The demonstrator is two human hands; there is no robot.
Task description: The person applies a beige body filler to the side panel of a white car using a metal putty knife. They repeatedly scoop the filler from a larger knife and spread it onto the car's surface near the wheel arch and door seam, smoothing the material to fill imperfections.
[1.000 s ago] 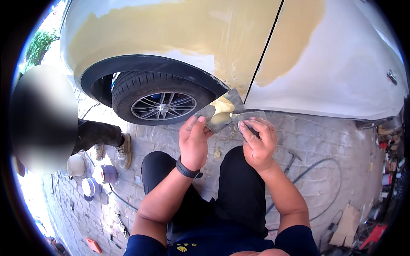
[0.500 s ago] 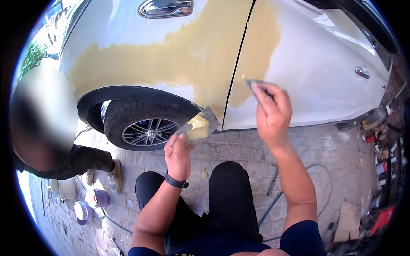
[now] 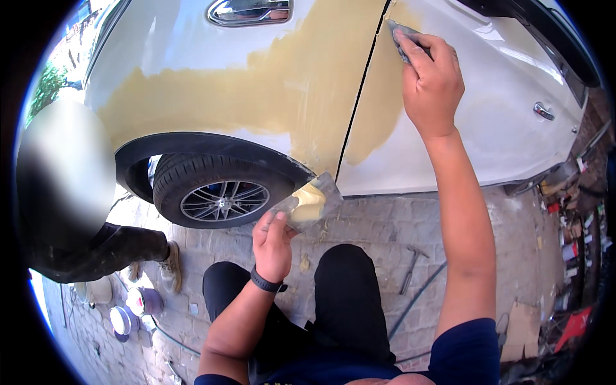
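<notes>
A white car body (image 3: 494, 128) fills the upper view, with a broad coat of yellowish filler (image 3: 212, 96) across the rear panel and onto the door edge. My left hand (image 3: 273, 240) grips a flat mixing plate (image 3: 332, 196) carrying a pale yellow lump of body filler (image 3: 308, 202), held low near the wheel. Up at the door, my right hand (image 3: 436, 83) is closed on a grey putty spreader (image 3: 402, 42). The spreader's tip is at the filler just right of the dark vertical panel gap (image 3: 360, 96).
Beside the rear wheel (image 3: 224, 192) on the left stands another person (image 3: 115, 250). Paint cans (image 3: 144, 300) sit on the paved ground below. A hammer (image 3: 410, 269) and a hose (image 3: 417, 298) lie right of my knees. Cardboard (image 3: 521, 330) and clutter line the right edge.
My right hand has moved up and to the right with the putty spreader, to the upper door edge. My left hand and the plate have shifted slightly right and down.
</notes>
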